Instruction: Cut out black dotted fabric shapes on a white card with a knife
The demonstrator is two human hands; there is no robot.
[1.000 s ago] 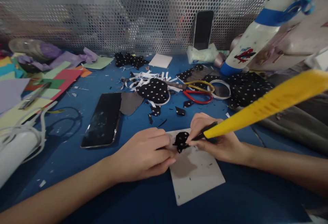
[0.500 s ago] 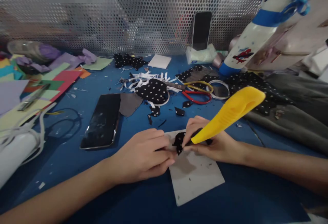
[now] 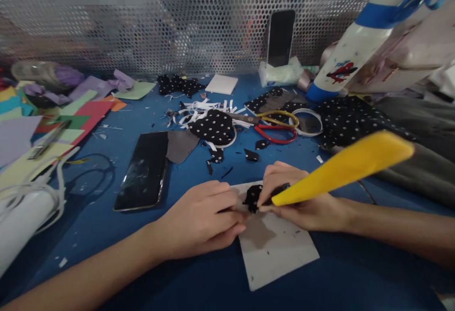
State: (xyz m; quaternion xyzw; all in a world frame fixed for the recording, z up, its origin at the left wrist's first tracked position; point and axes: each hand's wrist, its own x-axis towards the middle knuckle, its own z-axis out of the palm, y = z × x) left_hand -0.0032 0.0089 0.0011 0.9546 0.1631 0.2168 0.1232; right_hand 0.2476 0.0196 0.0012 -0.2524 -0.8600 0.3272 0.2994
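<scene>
A small black cloth piece with white dots [image 3: 253, 196] lies on a white square card [image 3: 280, 254] on the blue table. My left hand [image 3: 208, 218] rests at the card's left side, fingers curled and closed, tips close against the cloth's lower left edge. What they pinch, if anything, is hidden. My right hand [image 3: 298, 206] grips a tool with a long yellow handle [image 3: 341, 169], which slants up to the right. Its working end is hidden by my fingers, close to the cloth's right edge.
Scissors with yellow and red handles [image 3: 277, 120] lie behind, among dotted cloth [image 3: 213, 126] and white paper strips. A black phone [image 3: 142, 173] is at left, near coloured paper [image 3: 90, 116]. A bottle [image 3: 355, 50] and another phone [image 3: 280, 38] stand at the back.
The yellow handle has tipped lower and further to the right in my right hand. The view has shifted slightly; both hands stay by the cloth piece.
</scene>
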